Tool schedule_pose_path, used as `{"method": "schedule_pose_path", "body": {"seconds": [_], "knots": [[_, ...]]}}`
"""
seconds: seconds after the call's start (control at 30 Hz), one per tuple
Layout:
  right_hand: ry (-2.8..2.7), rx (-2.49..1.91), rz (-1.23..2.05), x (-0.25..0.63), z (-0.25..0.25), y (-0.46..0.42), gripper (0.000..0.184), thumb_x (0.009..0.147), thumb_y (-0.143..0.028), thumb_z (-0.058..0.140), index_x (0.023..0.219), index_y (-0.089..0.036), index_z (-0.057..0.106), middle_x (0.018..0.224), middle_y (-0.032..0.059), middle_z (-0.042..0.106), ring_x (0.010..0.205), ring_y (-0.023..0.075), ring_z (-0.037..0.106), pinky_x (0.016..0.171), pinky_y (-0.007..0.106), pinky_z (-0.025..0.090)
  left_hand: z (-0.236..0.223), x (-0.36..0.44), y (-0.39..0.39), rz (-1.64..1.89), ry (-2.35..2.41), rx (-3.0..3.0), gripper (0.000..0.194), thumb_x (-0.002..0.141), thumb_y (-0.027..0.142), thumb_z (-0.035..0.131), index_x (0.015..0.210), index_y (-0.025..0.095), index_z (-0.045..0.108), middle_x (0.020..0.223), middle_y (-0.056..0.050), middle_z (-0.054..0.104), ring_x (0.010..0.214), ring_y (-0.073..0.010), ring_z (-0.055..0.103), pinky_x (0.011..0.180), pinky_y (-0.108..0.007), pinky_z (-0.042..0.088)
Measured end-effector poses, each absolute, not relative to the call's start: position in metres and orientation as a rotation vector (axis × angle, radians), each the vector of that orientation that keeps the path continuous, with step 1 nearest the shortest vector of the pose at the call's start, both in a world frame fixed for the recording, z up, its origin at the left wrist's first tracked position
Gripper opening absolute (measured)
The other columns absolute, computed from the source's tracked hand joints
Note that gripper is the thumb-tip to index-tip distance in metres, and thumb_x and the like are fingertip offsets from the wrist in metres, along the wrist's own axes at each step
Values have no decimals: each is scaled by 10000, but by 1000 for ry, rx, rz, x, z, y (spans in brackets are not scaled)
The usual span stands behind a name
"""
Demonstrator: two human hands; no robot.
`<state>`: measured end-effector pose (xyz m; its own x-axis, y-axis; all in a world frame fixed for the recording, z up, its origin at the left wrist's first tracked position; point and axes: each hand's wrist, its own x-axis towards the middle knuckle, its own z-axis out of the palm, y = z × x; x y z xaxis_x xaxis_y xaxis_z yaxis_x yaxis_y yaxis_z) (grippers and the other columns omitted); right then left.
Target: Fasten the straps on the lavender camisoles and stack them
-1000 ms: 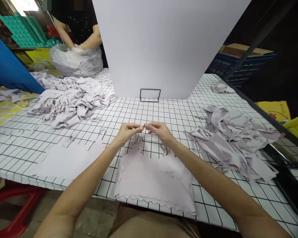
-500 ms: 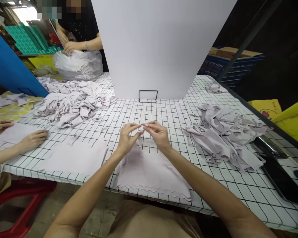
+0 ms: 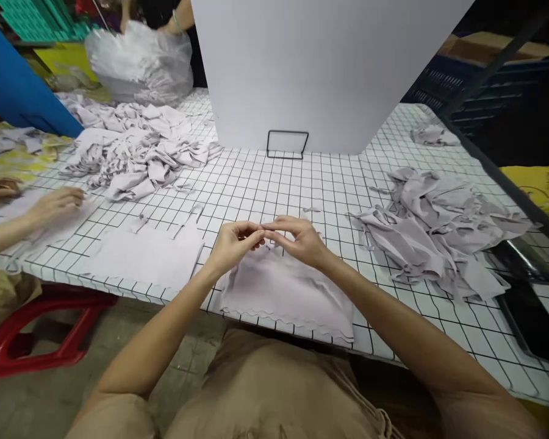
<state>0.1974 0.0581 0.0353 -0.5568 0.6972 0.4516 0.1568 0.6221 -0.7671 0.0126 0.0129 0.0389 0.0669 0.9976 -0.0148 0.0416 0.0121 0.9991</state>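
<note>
A pale lilac camisole [image 3: 288, 296] lies on the table in front of me, its wavy hem along the near edge. Over its top end, my left hand [image 3: 235, 244] is closed, thumb and fingers pinched together. My right hand [image 3: 297, 239] is pinched too, its fingertips meeting those of the left. A thin strap of the camisole seems to be between the fingertips, though they mostly hide it. Left of my arm a second camisole [image 3: 144, 256] lies flat, its straps pointing away from me.
A grid-patterned cloth [image 3: 251, 189] covers the table. Crumpled garments form a pile [image 3: 439, 231] at right and another [image 3: 137, 146] at left. A white panel [image 3: 320, 73] stands ahead. A co-worker's hand [image 3: 57, 204] rests on fabric at left; another person is behind a plastic bag [image 3: 141, 61].
The view has tipped downward, so the table sits higher. My fingertips have come closer together, and the hanging strap seen before is now mostly hidden. The co-worker's hands at left remain on the fabric.
</note>
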Motion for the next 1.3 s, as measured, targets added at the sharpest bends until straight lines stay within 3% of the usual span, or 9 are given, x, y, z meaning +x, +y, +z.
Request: {"method": "schedule_pose_path", "body": {"seconds": [0.1,0.23,0.37,0.43,0.53,0.67,0.93,1.3], "knots": [[-2087,-761,836,201,35,56,138,894,-184,647,823,-215,761,769,28,709,700,146,635,638,299,511,34,6,2,1067,1291,1503,171,887,338,675,933,182,728,874,-52,730,833,-187,663,777,-341,522],[-2075,-902,950,207,25,52,96,866,-167,667,815,-201,741,802,26,741,739,158,664,677,308,526,14,3,-15,773,1553,1874,231,797,271,788,985,210,667,985,-41,711,954,-236,602,876,-421,442],[-2076,-936,1086,212,14,46,98,876,-182,654,867,-208,748,857,29,762,798,168,694,747,327,553,-4,10,-20,568,1702,1986,237,776,307,828,893,210,646,915,-24,672,952,-246,558,892,-439,346],[-2087,-923,1064,214,10,44,112,885,-181,636,868,-214,742,857,28,759,782,166,689,736,331,555,-8,13,-18,590,1676,1993,204,790,294,814,832,209,634,915,-19,665,952,-240,546,884,-422,321],[-2115,-880,993,217,4,41,136,899,-167,613,857,-223,730,841,29,745,814,181,668,774,367,553,-11,15,-16,646,1608,1952,186,797,251,802,892,220,644,899,-4,686,922,-228,556,890,-418,290],[-2136,-851,915,218,-4,36,141,901,-152,622,844,-240,717,816,28,731,901,214,634,861,429,522,-15,17,-18,696,1577,1937,149,798,304,805,859,238,685,817,-1,695,862,-225,560,901,-432,262],[-2167,-859,920,209,-9,29,120,916,-184,638,808,-225,672,781,39,680,915,229,566,845,422,487,-21,18,-19,754,1553,1935,148,871,335,732,753,247,736,639,24,609,744,-188,529,915,-420,253],[-2175,-855,911,211,-12,29,121,912,-191,648,806,-232,691,780,46,658,914,237,531,832,437,471,-22,18,-18,773,1538,1957,137,845,310,728,724,246,722,617,27,625,723,-180,530,923,-420,267]]}}
